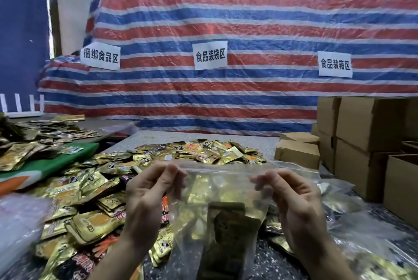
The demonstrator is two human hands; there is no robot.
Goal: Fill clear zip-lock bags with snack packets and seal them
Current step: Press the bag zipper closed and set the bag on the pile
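I hold a clear zip-lock bag (226, 207) upright in front of me, above the table. Gold snack packets show through its plastic, one darker packet lowest in the middle. My left hand (149, 198) pinches the bag's top strip near its left end. My right hand (291, 200) pinches the same strip near its right end. A big heap of gold snack packets (90, 193) covers the table behind and to the left of the bag. I cannot tell whether the zip strip is closed.
Cardboard boxes (362, 144) stand stacked at the right. Clear plastic bags (366, 234) lie on the table at lower right, more plastic (18, 221) at lower left. A second packet pile (34, 141) lies on a green surface at left. A striped tarp (226, 87) with paper signs hangs behind.
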